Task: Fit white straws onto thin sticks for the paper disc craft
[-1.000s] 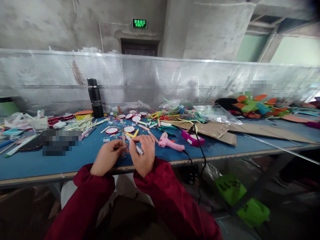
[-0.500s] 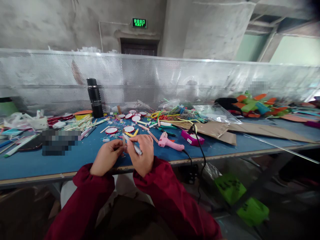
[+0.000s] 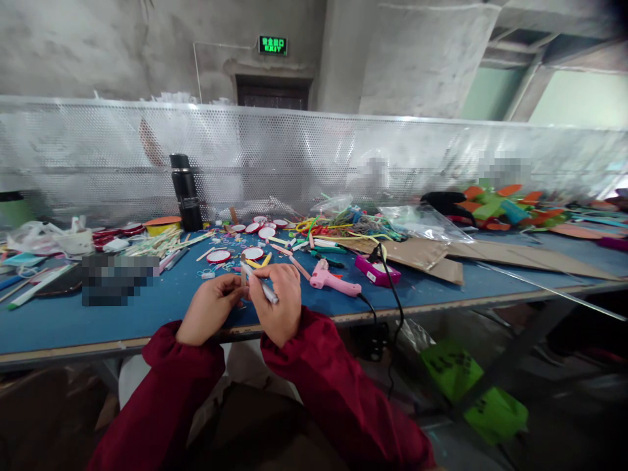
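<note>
My right hand (image 3: 279, 307) is closed around a pale grey-white marker pen (image 3: 269, 292), its rear end showing below the fingers. Pinched in my left hand (image 3: 209, 309) is a short, flat wooden stick (image 3: 243, 277), held upright beside the pen. Both hands meet just above the front edge of the blue table (image 3: 122, 324). Where the pen tip meets the stick is partly hidden by the fingers. Just beyond them lie a red-rimmed white disc (image 3: 252, 254), another such disc (image 3: 218, 256) and yellow sticks (image 3: 265, 260).
A pink glue gun (image 3: 333, 281) lies right of my hands, its cord running off the table edge. Beside it is a purple box (image 3: 377, 270). A black bottle (image 3: 186, 193) stands behind, near coloured cords (image 3: 353, 224). Cardboard (image 3: 515, 256) stretches to the right.
</note>
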`<state>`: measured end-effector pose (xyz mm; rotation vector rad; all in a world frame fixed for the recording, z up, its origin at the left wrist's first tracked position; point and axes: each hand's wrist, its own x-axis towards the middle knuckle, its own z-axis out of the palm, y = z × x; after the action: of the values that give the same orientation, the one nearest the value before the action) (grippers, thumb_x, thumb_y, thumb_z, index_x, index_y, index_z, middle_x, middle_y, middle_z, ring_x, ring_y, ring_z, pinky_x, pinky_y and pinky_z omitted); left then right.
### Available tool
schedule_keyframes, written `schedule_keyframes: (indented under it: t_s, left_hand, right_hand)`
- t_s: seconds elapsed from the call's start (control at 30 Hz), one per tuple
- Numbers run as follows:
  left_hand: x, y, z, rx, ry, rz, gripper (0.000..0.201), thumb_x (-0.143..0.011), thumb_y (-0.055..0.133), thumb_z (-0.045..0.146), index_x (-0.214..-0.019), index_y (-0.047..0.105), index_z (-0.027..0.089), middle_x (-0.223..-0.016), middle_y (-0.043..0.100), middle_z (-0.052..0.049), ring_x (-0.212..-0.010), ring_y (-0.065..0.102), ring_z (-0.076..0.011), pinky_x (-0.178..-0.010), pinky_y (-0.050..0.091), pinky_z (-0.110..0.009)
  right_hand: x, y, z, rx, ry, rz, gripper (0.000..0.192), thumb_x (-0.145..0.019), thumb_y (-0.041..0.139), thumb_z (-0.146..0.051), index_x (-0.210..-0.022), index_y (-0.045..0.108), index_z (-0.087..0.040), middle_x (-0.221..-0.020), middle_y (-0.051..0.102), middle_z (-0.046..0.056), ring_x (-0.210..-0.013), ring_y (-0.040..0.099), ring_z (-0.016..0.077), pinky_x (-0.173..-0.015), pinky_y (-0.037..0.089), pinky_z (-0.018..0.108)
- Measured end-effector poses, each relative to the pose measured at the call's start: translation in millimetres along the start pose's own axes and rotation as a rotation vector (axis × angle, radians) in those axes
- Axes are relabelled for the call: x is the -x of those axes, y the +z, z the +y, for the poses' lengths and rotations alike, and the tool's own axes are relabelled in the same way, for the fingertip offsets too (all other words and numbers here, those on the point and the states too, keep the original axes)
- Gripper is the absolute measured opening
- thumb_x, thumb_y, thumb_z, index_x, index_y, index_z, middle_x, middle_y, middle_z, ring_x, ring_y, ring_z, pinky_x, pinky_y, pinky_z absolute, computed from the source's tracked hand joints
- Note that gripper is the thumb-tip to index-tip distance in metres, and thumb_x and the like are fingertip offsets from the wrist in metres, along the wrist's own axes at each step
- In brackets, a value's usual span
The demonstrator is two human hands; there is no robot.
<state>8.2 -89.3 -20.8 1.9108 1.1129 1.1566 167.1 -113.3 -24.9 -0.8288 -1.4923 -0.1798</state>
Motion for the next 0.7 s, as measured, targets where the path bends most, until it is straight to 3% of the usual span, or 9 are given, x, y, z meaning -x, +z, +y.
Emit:
schedule_keyframes:
  t_s: [0.5, 0.7]
  left_hand:
    - [1.4, 0.3, 2.5, -0.025, 0.012, 0.016, 0.022, -0.084, 0.064, 0.039, -0.073, 0.064, 0.019, -0.074, 0.069, 0.000, -0.068, 0.062, -0.0173, -0.066, 0.046, -0.026]
    - [1.5, 0.3, 4.3, -0.023, 0.009, 0.025, 0.019, -0.084, 0.063, 0.037, -0.082, 0.070, 0.020, -0.075, 0.071, 0.000, -0.068, 0.063, -0.0177, -0.066, 0.046, -0.027]
  right_hand:
    - [0.2, 0.5, 1.5, 0.012, -0.006, 0.005, 0.007, -0.096, 0.063, -0.026, -0.089, 0.064, -0.025, -0.087, 0.075, 0.000, -0.090, 0.066, 0.0198, -0.093, 0.043, 0.039]
    - [0.3, 0.6, 1.0, 0.038, 0.012, 0.016, 0.009, -0.096, 0.063, -0.025, -0.086, 0.063, -0.025, -0.085, 0.074, 0.001, -0.087, 0.065, 0.0207, -0.092, 0.042, 0.040]
